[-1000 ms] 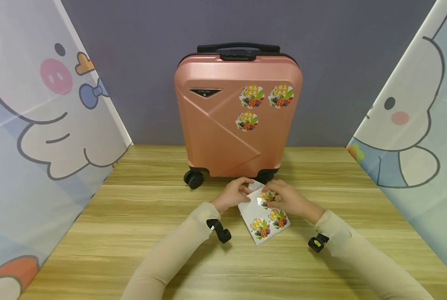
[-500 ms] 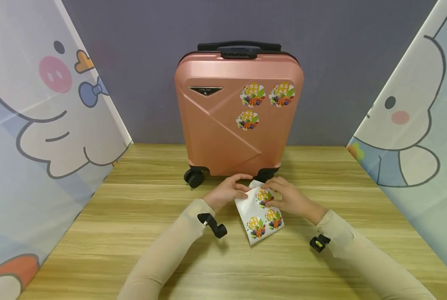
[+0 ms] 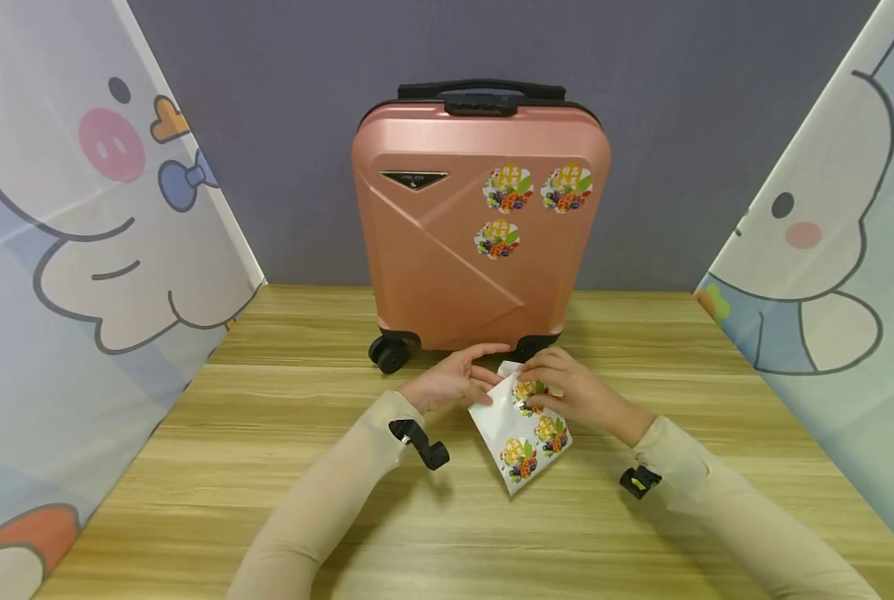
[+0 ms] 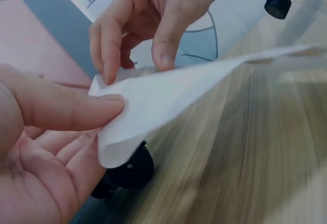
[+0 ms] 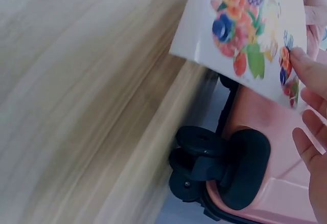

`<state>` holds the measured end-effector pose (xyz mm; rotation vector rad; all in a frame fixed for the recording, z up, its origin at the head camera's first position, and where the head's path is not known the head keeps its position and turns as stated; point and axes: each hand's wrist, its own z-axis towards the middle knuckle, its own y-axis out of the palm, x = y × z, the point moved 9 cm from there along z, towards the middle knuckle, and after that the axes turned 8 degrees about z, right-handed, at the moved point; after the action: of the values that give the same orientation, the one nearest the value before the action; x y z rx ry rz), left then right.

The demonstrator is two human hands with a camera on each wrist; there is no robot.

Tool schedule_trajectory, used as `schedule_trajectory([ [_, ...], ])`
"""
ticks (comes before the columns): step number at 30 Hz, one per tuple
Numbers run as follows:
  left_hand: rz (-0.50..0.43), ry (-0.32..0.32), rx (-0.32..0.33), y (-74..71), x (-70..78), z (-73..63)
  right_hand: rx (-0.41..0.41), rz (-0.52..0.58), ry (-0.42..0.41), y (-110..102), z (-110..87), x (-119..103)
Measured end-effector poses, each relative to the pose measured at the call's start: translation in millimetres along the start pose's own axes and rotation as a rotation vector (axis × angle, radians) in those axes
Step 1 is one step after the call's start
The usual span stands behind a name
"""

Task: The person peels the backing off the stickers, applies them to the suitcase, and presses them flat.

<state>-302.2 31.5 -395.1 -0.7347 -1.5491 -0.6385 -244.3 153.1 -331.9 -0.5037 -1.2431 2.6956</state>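
Note:
My left hand [image 3: 454,382] pinches the left corner of a white sticker sheet [image 3: 495,425] between thumb and fingers; in the left wrist view the sheet [image 4: 153,101] curls at that corner. The sheet carries three round fruit stickers. My right hand [image 3: 577,396] is curled at its upper right part, thumb and fingertips on the sheet around the top fruit sticker [image 3: 527,393]. In the right wrist view its thumb [image 5: 309,70] touches a printed fruit sticker near the sheet's edge. Behind the hands stands a pink suitcase [image 3: 447,283] with three matching stickers on its upper right front.
The suitcase rests on black wheels [image 3: 389,353] on a wood-grain table [image 3: 282,417], close behind the sheet. A grey panel [image 3: 267,125] rises at the back, with cartoon-printed panels [image 3: 102,208] on both sides. Black wrist cameras hang from both sleeves.
The sheet's near end has swung left and then slightly back right, and the sheet bends more. My left hand has shifted a little left; my right hand stays around the top sticker.

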Motion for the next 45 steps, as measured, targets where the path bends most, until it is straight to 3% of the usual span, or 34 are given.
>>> schedule_trajectory([
  [9, -0.042, 0.072, -0.131, 10.3, 8.2, -2.5, 0.026, 0.028, -0.075, -3.1, 6.3, -9.7],
  [14, -0.038, 0.096, -0.143, 12.2, 13.9, -3.5, 0.032, 0.036, -0.066, -4.8, 5.1, -10.9],
  [24, 0.016, 0.105, -0.168, 15.2, 19.3, -5.2, 0.002, -0.017, 0.030, -3.2, 8.4, -10.6],
  [28, 0.060, 0.105, -0.197, 17.3, 19.3, -5.3, 0.017, -0.012, 0.039, -4.3, 10.4, -11.0],
  [32, 0.090, 0.109, -0.216, 19.7, 20.7, -6.2, 0.011, 0.004, 0.099, -3.7, 12.2, -7.6],
  [39, 0.081, 0.120, -0.269, 24.5, 20.5, -5.7, -0.024, 0.031, 0.208, -2.7, 14.9, -4.6],
  [45, 0.084, 0.126, -0.271, 24.7, 23.9, -5.8, -0.046, 0.034, 0.256, -4.8, 19.1, -5.6],
])
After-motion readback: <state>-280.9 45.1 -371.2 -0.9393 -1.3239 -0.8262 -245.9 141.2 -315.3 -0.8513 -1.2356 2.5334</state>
